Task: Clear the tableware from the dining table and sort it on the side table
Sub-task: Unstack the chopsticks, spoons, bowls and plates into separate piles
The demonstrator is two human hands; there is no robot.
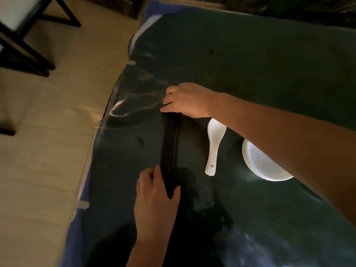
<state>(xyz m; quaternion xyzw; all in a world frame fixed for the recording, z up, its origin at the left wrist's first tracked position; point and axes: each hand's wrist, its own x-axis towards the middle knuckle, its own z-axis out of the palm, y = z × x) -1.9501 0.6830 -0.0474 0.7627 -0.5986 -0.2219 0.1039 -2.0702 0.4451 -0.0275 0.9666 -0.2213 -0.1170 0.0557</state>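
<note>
- The left hand [157, 191] reaches in from the bottom edge, forearm running up the frame, palm down, thumb on one side and fingers on the other of the near end of a bundle of long black chopsticks [170, 143]; it is pinching that end.
- The right hand [187, 102] comes in from the right on a long bare forearm that crosses the frame slantwise, palm down, fingers curled over the far end of the same bundle and pressing on it.
- The chopsticks lie side by side, flat on the dark glass-covered tabletop [250, 60], stretched between the two hands.
- Just to the right of the bundle, under the right wrist, lies a white ceramic soup spoon [214, 143], bowl toward the right hand, handle toward the left hand, apart from the chopsticks.
- Further right, partly hidden by the right forearm, sits a round white dish [260, 164].
- To the left of both hands are the table's curved edge, a beige tiled floor [48, 132] and a dark chair frame [23, 47].
- No writing or labels can be read.
</note>
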